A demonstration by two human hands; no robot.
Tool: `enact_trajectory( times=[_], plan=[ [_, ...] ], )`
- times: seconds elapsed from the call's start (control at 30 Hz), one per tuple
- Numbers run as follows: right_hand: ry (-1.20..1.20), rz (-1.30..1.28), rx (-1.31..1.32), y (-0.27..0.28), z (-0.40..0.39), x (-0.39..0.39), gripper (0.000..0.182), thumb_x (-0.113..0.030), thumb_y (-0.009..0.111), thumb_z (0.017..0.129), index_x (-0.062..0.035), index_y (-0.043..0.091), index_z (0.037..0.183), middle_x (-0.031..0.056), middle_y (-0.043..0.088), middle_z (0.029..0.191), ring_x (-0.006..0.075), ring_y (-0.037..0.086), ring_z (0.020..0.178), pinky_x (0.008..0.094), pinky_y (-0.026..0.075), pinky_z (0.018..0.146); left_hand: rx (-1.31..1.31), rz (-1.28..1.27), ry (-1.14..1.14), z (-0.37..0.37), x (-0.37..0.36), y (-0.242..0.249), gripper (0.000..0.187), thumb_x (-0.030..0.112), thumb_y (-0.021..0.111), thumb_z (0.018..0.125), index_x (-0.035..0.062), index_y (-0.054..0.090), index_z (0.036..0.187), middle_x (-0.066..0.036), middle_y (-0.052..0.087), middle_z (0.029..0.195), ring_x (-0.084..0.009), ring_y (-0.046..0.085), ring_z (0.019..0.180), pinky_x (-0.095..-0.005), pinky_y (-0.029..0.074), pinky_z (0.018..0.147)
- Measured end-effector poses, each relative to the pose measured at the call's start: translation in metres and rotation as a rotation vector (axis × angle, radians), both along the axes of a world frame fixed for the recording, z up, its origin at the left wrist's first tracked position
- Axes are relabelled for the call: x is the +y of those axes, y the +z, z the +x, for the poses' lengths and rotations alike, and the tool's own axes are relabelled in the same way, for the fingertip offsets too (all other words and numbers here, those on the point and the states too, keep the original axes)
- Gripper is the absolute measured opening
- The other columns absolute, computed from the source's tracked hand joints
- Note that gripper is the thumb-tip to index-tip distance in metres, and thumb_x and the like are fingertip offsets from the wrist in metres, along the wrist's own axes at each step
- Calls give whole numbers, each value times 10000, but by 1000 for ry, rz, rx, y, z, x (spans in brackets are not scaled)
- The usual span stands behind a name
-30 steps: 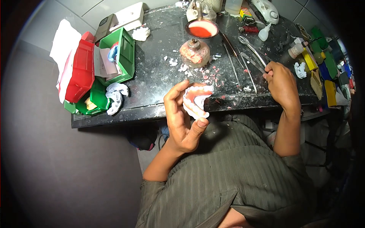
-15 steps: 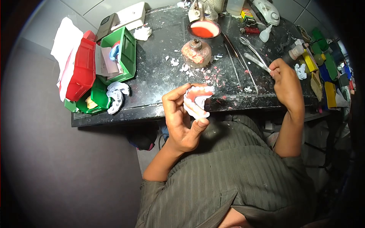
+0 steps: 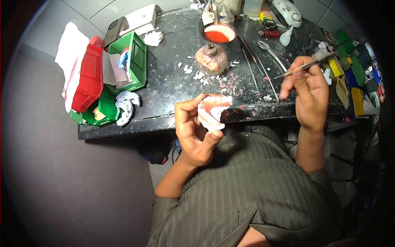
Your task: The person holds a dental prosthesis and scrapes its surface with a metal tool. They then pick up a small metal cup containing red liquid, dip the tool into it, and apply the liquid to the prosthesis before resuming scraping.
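Observation:
My left hand (image 3: 194, 133) grips a white dental cast (image 3: 212, 113) with a pink layer on its arch, held between the thumb and fingers over the table's front edge. To the right, my right hand (image 3: 308, 92) is closed on a thin metal tool (image 3: 302, 68), raised above the table with its pointed end toward the left. Behind the cast stands a glass spirit burner (image 3: 210, 59), and a pan of red wax (image 3: 218, 33) sits above it. Long thin metal tools (image 3: 256, 68) and a curved metal instrument (image 3: 272, 54) lie between the burner and my right hand.
Green bins (image 3: 138, 61) and a red bin (image 3: 91, 76) stand at the left, beside white cast pieces (image 3: 126, 108). Pink and white scraps litter the black table (image 3: 164, 61). A small squeeze bottle (image 3: 285, 38) lies at the back right; colored bins (image 3: 358, 101) stand far right.
My right hand has turned upward and lifted the metal tool, which now points left. My left hand and the cast have barely moved.

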State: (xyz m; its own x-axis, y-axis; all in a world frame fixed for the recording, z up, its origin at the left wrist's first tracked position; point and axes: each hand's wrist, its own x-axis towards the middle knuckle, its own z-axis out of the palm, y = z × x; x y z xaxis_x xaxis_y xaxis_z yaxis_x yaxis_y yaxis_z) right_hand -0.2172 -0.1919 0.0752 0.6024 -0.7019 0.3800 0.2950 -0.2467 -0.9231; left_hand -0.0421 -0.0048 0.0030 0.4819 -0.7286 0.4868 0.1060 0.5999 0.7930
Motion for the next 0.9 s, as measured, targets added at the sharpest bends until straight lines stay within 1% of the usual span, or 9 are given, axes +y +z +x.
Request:
enact_trajectory(
  times=[0.1, 0.17, 0.27, 0.3, 0.37, 0.47, 0.63, 0.7, 0.9],
  plan=[
    [-17, -53, -27, 1, 19, 30, 150, -92, 576, 1042, 34, 568, 1123, 123, 696, 886, 155, 684, 769, 275, 581, 687, -82, 8, 28, 0, 0, 1, 741, 250, 800, 899, -11, 324, 1403, -272, 572, 1308, -311, 598, 1224, -403, 515, 1005],
    [67, -147, -124, -9, 25, 37, 148, -68, 588, 1019, 43, 582, 1116, 145, 721, 941, 183, 713, 832, 303, 593, 755, -120, -13, 36, 0, -1, 0, 751, 201, 830, 866, -5, 337, 1394, -268, 580, 1301, -319, 586, 1239, -416, 478, 1035],
    [26, -421, 51, -5, 24, 45, 108, -48, 626, 987, 48, 652, 1029, 152, 743, 953, 208, 737, 905, 312, 587, 799, -173, -2, 49, 1, 0, -1, 766, 175, 851, 840, -1, 343, 1386, -265, 587, 1291, -323, 580, 1243, -430, 449, 1058],
    [19, -495, 95, -2, 22, 48, 131, -23, 646, 957, 57, 671, 1057, 168, 741, 967, 258, 743, 891, 330, 589, 787, -173, -1, 50, 0, 0, 0, 766, 175, 851, 840, -1, 343, 1386, -265, 587, 1291, -323, 580, 1243, -430, 449, 1058],
    [48, -723, 77, -2, 25, 45, 167, 3, 672, 915, 58, 690, 1072, 187, 736, 1002, 303, 742, 895, 349, 592, 790, -105, 6, 34, -3, 1, 1, 774, 168, 863, 825, 0, 349, 1378, -261, 592, 1282, -325, 582, 1238, -434, 446, 1061],
    [62, -780, 73, 3, 26, 52, 197, 22, 694, 878, 56, 703, 1072, 195, 731, 1028, 321, 739, 912, 371, 596, 805, -220, -15, 70, 2, 0, 0, 774, 161, 868, 818, -3, 355, 1374, -260, 591, 1275, -324, 580, 1242, -437, 440, 1070],
    [49, -734, 34, -8, 28, 54, 239, 17, 731, 856, 42, 705, 1093, 200, 725, 1064, 328, 738, 945, 409, 594, 848, -212, -10, 71, 1, 2, 0, 767, 156, 870, 817, -12, 368, 1371, -251, 580, 1278, -321, 575, 1247, -436, 441, 1071],
    [100, -904, 45, -6, 30, 50, 261, 3, 744, 858, 52, 696, 1110, 206, 722, 1093, 338, 735, 984, 429, 593, 891, -205, -20, 68, 1, 3, -1, 766, 156, 872, 814, -17, 372, 1368, -249, 570, 1288, -317, 575, 1246, -432, 442, 1070],
    [150, -947, 42, -4, 33, 52, 262, -4, 739, 860, 70, 686, 1107, 206, 718, 1118, 352, 721, 1051, 475, 589, 947, -214, 3, 91, 1, 4, -4, 789, 151, 896, 784, -34, 381, 1353, -230, 510, 1334, -286, 563, 1243, -406, 451, 1057]
  ],
)
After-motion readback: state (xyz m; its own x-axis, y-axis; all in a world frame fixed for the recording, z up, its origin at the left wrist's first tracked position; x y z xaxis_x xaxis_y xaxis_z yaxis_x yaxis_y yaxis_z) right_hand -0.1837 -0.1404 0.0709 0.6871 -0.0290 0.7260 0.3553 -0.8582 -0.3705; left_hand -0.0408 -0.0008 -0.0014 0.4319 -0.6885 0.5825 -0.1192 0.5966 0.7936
